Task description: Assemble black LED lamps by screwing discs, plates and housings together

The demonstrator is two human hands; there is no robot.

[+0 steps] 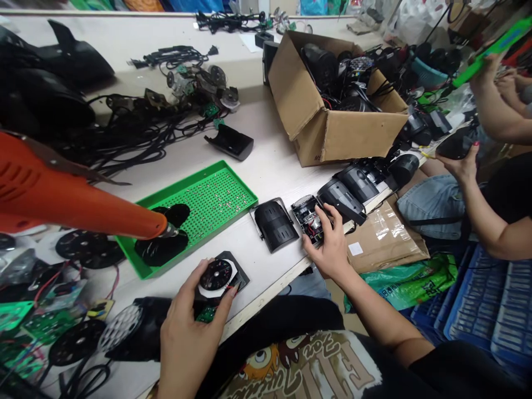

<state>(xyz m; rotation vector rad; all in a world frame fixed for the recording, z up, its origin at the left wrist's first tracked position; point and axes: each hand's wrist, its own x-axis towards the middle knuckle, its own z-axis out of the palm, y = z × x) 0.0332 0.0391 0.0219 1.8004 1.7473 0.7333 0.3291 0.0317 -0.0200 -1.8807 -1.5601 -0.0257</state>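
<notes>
My left hand (195, 321) curls its thumb and fingers around a black part with a round slotted disc (216, 275) on a white backing, resting near the table edge. A bit of green circuit board shows under that palm. With thumb and fingertips, my right hand (330, 244) grips an open black housing (308, 215) that has red wires and metal parts inside. Just left of it lies a curved, slotted black cover (276, 224). Over the green perforated tray (145, 276), which holds small screws and black discs, hangs the tip of an orange electric screwdriver (137, 219).
A cardboard box (361, 136) full of black parts stands behind the row of black housings (343, 197). Cables (137, 133) and loose parts cover the back left. Circuit boards (50, 327) lie front left. A co-worker's hands (465, 163) hold things at right, above blue crates (474, 310).
</notes>
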